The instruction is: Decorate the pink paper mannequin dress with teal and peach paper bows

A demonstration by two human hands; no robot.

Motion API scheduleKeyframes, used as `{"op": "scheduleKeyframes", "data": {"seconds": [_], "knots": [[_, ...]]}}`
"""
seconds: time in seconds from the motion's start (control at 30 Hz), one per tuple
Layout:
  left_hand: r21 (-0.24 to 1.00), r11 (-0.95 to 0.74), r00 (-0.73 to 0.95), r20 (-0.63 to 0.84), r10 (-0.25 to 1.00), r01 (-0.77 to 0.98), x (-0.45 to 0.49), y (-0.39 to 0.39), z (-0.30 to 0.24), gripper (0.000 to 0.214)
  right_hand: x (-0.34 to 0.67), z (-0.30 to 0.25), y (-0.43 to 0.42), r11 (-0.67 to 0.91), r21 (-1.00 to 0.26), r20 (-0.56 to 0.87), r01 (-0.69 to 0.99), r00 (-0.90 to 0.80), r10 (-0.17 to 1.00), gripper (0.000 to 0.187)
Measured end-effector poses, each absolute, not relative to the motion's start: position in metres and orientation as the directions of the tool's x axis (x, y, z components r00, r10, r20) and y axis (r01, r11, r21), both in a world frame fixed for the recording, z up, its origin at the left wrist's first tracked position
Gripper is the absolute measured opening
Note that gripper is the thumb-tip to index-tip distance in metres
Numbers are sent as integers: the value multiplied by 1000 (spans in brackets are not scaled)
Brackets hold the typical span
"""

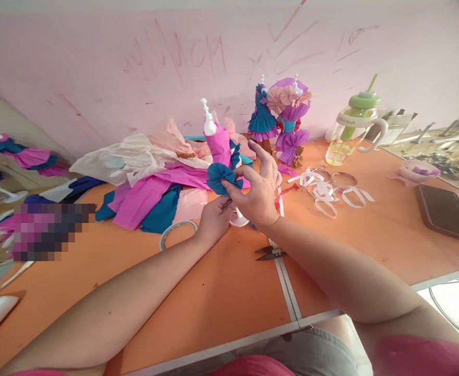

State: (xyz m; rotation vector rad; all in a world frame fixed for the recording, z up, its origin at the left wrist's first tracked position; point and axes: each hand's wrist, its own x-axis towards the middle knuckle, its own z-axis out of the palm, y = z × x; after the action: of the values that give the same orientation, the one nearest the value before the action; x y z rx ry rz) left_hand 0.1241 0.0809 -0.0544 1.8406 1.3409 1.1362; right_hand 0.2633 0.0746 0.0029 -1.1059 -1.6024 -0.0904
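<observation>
A small white dress-form mannequin (209, 125) stands in front of me, wrapped in a magenta paper dress (218, 149) with teal ruffles at its side. My right hand (258, 190) pinches a round teal crepe-paper rosette (219, 177) between thumb and forefinger, at the front of the dress; its other fingers are raised. Below the rosette, my left hand (215, 216) is closed by the mannequin's white base (239, 218). What its fingertips grip is hidden. Black thread snips (269, 253) lie on the table nearer me.
Crepe-paper sheets (135, 198) and a tape roll (178, 230) lie left on the orange table (213, 292). Two dressed mannequins (262, 117) stand behind. Rightward are white ribbon strips (325, 196), a green-lidded bottle (350, 128), a small bowl (419, 171) and a phone (446, 211).
</observation>
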Motion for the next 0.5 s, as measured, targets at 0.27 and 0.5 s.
{"op": "scheduleKeyframes", "data": {"seconds": [0.27, 0.5], "knots": [[849, -340, 165, 297, 940, 404, 123, 83, -55, 21, 262, 4, 74, 520, -545, 751, 658, 107, 651, 33], [854, -344, 190, 291, 938, 389, 122, 85, -59, 33, 262, -6, 89, 592, -733, 634, 334, 22, 773, 91]]}}
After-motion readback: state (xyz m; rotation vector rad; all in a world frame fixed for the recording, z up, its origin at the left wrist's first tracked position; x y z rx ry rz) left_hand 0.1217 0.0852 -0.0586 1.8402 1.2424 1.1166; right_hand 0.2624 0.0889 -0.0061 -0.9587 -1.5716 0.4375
